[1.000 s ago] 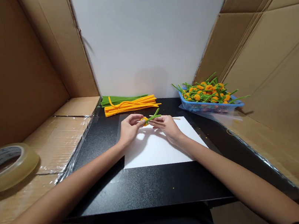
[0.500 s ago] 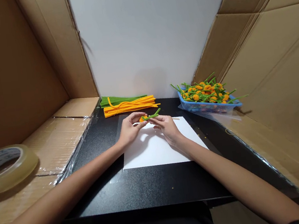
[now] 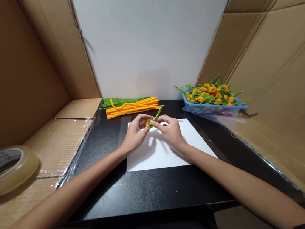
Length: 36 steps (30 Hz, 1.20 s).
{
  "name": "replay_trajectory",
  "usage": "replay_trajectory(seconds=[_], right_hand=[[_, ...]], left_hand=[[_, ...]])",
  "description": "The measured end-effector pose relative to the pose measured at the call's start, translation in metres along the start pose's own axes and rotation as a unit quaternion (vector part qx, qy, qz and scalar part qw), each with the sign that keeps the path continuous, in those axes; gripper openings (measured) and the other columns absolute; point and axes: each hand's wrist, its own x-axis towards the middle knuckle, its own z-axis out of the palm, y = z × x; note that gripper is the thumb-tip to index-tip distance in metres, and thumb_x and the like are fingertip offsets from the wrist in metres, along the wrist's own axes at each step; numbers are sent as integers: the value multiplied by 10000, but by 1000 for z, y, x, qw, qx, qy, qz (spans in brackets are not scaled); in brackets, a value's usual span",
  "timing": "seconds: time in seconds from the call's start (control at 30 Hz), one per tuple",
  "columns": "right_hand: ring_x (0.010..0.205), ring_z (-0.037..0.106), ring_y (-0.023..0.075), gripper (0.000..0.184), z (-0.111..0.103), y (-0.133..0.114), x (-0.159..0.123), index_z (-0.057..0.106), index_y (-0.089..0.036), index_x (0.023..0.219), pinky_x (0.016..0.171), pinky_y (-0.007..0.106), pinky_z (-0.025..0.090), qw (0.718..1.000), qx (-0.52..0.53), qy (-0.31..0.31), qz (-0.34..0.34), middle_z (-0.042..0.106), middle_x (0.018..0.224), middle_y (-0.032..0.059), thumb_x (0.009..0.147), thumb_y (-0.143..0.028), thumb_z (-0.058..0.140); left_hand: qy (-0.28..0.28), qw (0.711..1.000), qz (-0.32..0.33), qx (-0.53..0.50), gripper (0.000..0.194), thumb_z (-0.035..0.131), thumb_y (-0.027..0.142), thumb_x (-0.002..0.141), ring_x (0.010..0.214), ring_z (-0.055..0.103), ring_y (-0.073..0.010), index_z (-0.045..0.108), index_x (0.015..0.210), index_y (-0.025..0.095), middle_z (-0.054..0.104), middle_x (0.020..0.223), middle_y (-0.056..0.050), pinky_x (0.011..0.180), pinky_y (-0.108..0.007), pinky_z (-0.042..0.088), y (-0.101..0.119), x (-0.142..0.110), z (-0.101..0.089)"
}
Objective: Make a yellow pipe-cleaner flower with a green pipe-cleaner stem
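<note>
My left hand [image 3: 135,132] and my right hand [image 3: 170,130] meet above the far edge of a white sheet [image 3: 161,155] on the black table [image 3: 152,191]. Both pinch a small pipe-cleaner flower [image 3: 151,120] with an orange head and a green stem. The orange head sits at my left fingertips. The green stem sticks up and to the right from between the fingers. A thin wooden stick [image 3: 180,120] lies on the sheet just right of my right hand.
Orange pipe cleaners [image 3: 133,108] and green pipe cleaners [image 3: 123,101] lie at the table's back. A blue basket [image 3: 211,108] of finished flowers stands at the back right. A roll of clear tape [image 3: 4,171] rests on cardboard at the left. Cardboard walls flank both sides.
The hands have drawn closer together. The green stem, which lay nearly level pointing right, now stands steeper and shorter between the fingers.
</note>
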Motion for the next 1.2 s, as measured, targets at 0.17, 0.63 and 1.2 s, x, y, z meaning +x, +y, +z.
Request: replay_trajectory(seconds=[0.17,0.63,1.2], right_hand=[[729,619,187,179,0,0,0,708,-162,725,644,289,460,1000,-17,13,0,683,774,57,736,-340,725],[761,616,201,335,1,1,-2,646,-154,749,658,302,490,999,5,-29,25,656,796,68,763,-484,697],[936,556,241,155,-11,-10,6,706,-218,761,871,394,416,961,-188,-29,-199,708,866,52,866,-326,670]], left_hand=[[-2,999,-8,-47,278,665,220,820,1097,639,-229,534,1057,161,659,1168,-123,940,-356,481,-3,-1,2],[25,998,-37,-41,311,724,331,785,967,680,-205,542,968,159,707,1005,-86,872,-326,509,4,-3,3],[25,1000,-13,13,288,702,274,777,949,676,-183,520,974,170,637,1018,-54,820,-277,526,2,-3,2]])
